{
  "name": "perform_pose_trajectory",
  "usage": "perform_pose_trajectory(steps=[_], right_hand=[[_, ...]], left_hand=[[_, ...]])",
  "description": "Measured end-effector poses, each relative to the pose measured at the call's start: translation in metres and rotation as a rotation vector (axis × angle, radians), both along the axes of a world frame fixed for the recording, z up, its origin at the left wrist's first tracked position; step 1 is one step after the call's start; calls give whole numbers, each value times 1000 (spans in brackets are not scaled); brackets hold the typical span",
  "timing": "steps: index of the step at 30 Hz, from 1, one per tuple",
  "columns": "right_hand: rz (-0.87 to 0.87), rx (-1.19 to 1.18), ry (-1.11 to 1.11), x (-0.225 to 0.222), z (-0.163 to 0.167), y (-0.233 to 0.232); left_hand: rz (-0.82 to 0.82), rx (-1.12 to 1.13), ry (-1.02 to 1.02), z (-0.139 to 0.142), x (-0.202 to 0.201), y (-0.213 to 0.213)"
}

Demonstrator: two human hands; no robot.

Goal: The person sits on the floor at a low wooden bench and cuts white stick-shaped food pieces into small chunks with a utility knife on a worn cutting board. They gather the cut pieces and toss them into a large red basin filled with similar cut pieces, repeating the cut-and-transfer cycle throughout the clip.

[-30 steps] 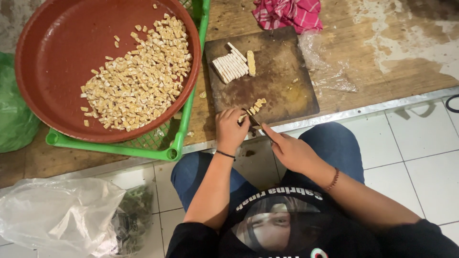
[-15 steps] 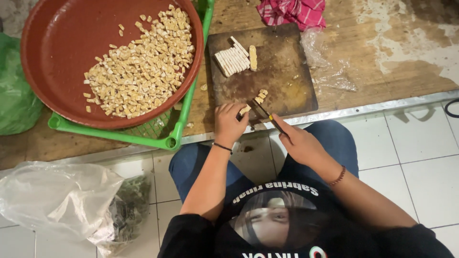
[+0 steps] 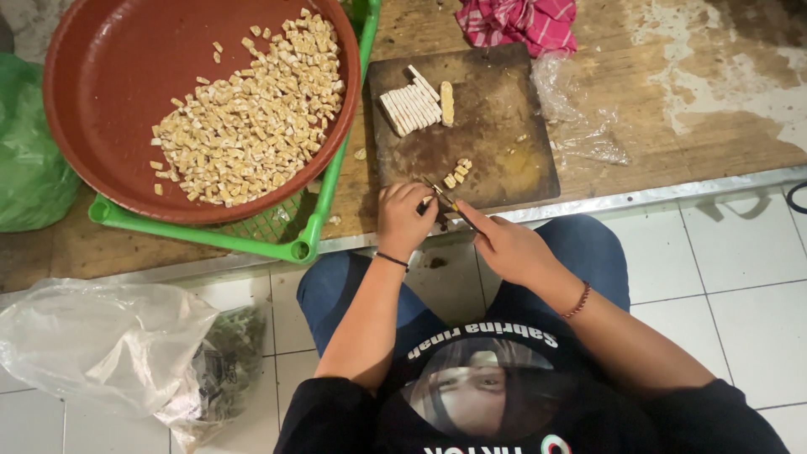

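Note:
My left hand presses down on a pale food strip at the near edge of a dark wooden cutting board. Right beside it, my right hand grips a small knife, its blade lying against my left fingertips. A few small cut cubes lie just beyond the blade. A stack of uncut pale strips rests at the board's far side. To the left, a large red bowl holds a heap of the same diced cubes.
The bowl sits in a green plastic basket on a worn wooden platform. A pink checked cloth lies behind the board and clear plastic wrap to its right. A green bag and a clear bag lie at left.
Both hands stay at the board's near edge with the knife against the strip. The small pile of cut cubes beside the blade stays about the same.

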State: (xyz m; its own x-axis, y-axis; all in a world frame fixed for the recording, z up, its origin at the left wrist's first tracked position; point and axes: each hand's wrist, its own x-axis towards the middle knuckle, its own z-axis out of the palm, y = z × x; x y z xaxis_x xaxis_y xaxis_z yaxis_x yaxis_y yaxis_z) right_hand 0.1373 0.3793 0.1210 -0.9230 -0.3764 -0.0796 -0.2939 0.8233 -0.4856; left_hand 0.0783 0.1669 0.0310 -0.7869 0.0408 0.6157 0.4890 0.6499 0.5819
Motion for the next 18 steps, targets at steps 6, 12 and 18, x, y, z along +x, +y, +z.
perform_pose_trajectory(steps=[6,12,18], right_hand=[[-5,27,7,-1,-5,0],[-16,53,-51,4,-13,5],[-32,7,-87,15,-15,17]], left_hand=[[-7,-3,-1,3,1,0],[6,-5,3,5,2,3],[8,-4,11,6,3,4]])
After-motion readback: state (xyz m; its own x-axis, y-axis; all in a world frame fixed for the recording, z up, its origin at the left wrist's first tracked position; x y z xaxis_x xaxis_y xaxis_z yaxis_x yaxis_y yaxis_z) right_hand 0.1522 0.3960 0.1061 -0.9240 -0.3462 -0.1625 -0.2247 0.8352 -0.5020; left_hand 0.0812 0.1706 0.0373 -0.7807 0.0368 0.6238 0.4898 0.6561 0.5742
